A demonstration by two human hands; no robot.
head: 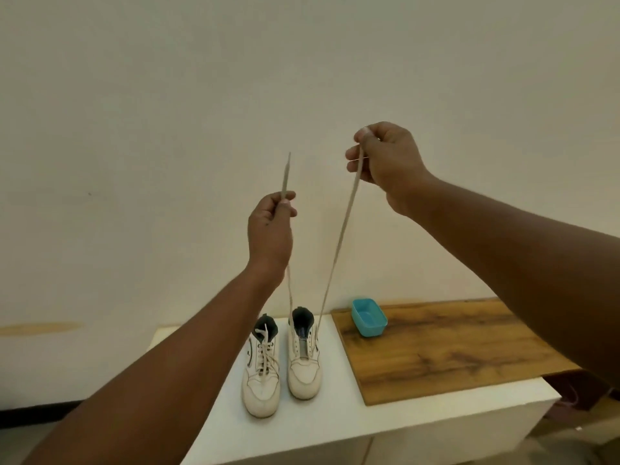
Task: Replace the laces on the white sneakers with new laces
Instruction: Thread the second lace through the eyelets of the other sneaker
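Above the white tabletop (402, 427), your left hand (270, 229) and right hand (389, 162) each pinch an end of the beige flat lace (339, 243) rising from the right white leather sneaker (303, 367); next, likely even both ends before lacing upward.

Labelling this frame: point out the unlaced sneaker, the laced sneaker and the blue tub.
unlaced sneaker (303, 374): head view, toe cap.
laced sneaker (260, 394): head view, toe cap.
blue tub (372, 325): head view, near outer wall.

The left forearm (141, 357) hides the table's (335, 427) near-left part. Behind the left hand (270, 231), a stretch of the lace (339, 243) is hidden. The wooden board (453, 347) disappears under the right forearm (523, 250).
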